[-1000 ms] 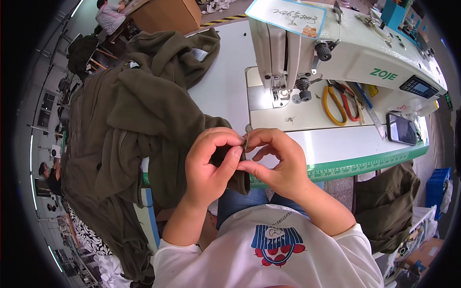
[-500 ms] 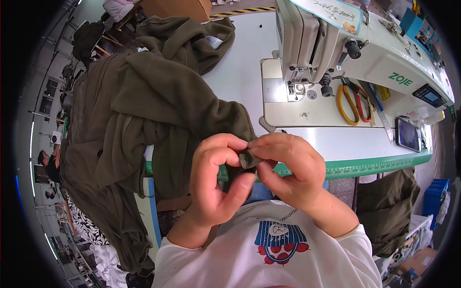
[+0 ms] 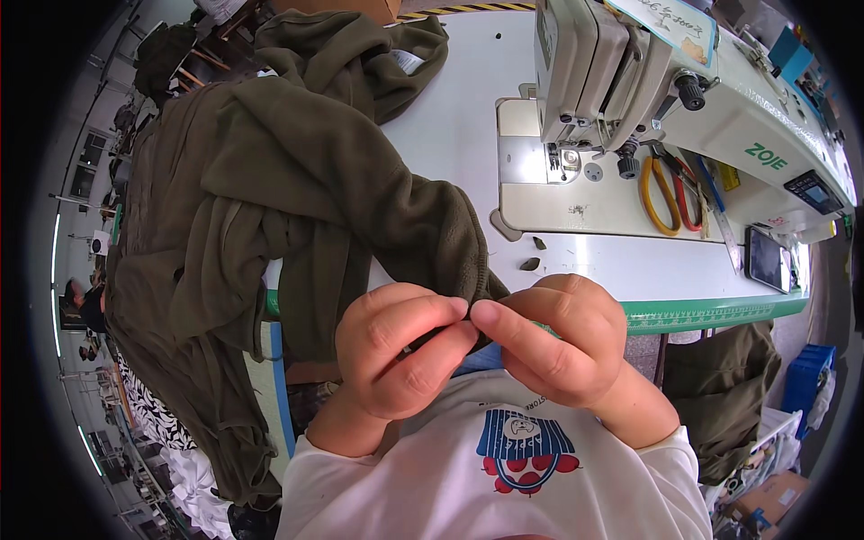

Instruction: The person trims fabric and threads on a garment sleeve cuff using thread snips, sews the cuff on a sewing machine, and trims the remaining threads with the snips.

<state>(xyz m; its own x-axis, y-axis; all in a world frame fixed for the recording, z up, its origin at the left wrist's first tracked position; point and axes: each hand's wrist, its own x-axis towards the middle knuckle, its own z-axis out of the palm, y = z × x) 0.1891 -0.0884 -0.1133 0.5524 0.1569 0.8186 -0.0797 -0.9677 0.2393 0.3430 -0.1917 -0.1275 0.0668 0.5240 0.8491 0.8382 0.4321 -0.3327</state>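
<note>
A: What do my 2 hands have?

B: I see your left hand [image 3: 396, 346] and right hand [image 3: 562, 337] fingertip to fingertip, both pinched shut on an edge of the olive green garment [image 3: 297, 198], close above your chest.

A: And the rest of it?

B: It's heaped across the white table [image 3: 468, 108], left of the sewing machine [image 3: 648, 81]. Yellow-handled scissors [image 3: 661, 193] lie on the machine bed.

Olive garment [image 3: 297, 207]: pinched edge hidden between left hand [image 3: 396, 346] and right hand [image 3: 558, 342]; lower folds lost below white table [image 3: 450, 117] edge. Fingertips' grip: cannot tell what lies inside. Sewing machine [image 3: 648, 99]: top cut off by upper rim; needle too small to make out. Two dark scraps [image 3: 533, 255] on table: kind unclear. Background at left rim: blurred, bent.
</note>
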